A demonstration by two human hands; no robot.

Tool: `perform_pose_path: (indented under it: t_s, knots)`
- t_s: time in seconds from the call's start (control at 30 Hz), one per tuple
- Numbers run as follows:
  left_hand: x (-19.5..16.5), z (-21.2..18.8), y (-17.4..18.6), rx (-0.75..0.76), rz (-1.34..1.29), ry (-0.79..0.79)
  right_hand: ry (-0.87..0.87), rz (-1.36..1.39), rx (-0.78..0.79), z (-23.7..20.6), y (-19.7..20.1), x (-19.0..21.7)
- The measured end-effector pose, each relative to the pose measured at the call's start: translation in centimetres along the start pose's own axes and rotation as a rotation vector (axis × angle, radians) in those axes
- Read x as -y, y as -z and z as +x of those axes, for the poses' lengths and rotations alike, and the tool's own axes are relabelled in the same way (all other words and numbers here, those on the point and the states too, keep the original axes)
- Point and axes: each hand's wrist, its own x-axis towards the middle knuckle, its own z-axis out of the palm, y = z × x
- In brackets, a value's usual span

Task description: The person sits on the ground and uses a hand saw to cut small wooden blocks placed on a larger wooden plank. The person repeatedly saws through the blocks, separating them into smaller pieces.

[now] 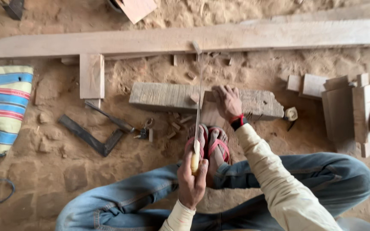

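A: Any pkgs, labels, signs or screens here?

B: One thing close to a pkg: a striped woven sack [3, 109] at the far left edge, lying flat on the sandy ground [43, 171].

A: Shape, colours?

B: Roughly rectangular, soft, rounded corners, partly cut off by the frame. Bands of blue, red and pale yellow-cream running across it.

A: Labels, signs, screens?

B: None visible. No tags or stickers that I can make out on the sack either.
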Motion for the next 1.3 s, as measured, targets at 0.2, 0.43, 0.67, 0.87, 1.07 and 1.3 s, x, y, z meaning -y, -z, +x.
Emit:
perform_pose_path:
  t_s: [0.2,0.43,0.67,0.87,1.07,1.3]
  knots:
    - [0.6,0.1,0.0,0.070,-0.024,0.234,0.206,-0.019,-0.302,-1.0,-0.5,-0.1]
    - [0.9,0.6,-1.2,0.091,0.075,0.238,0.143,0.128,-0.166,-0.1,-1.3,-1.1]
    - [0.0,1.4,-1.3,0.125,-0.001,0.191,0.209,0.140,-0.124,0.0,-0.5,-1.7]
    - [1.4,1.8,-0.8,0.194,0.044,0.142,0.197,0.111,-0.094,0.0,-0.2,-1.5]
    - [4.4,4.1,-2.5,0.181,0.084,0.075,0.157,0.107,-0.104,0.0,-0.7,-1.5]
    - [7.0,3.4,-3.6,0.082,0.179,-0.058,0.094,0.050,-0.092,-0.4,-0.9,-1.3]
